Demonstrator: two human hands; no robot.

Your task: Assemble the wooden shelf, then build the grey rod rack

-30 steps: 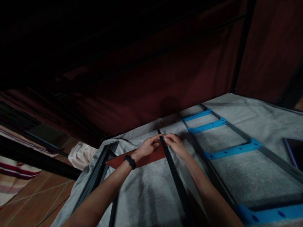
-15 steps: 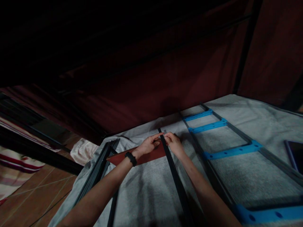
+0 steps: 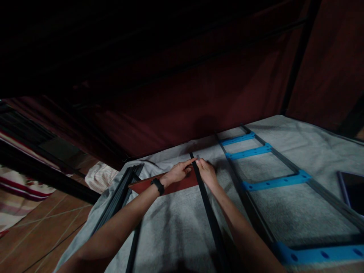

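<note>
A long black metal rail (image 3: pixel 209 210) lies lengthwise on a grey cloth (image 3: pixel 176 235). A flat reddish-brown strip (image 3: pixel 159 185) lies across the cloth and meets the rail's far end from the left. My left hand (image 3: pixel 178 172), with a black wristband, rests on the strip and its fingertips pinch at the rail's top. My right hand (image 3: pixel 207 172) presses on the rail from the right, fingertips against the left ones. What sits between the fingertips is too dark to make out.
To the right lies a ladder-like frame (image 3: pixel 273 182) of dark rails joined by blue cross-pieces. A bundle of black rails (image 3: pixel 119 201) lies along the cloth's left edge. A dark flat device (image 3: pixel 351 189) sits at far right. Dark red fabric (image 3: pixel 184 98) hangs behind; tiled floor at left.
Both hands stay at the rail's far end; the fingertips have closed together a little. The view has shifted slightly.
</note>
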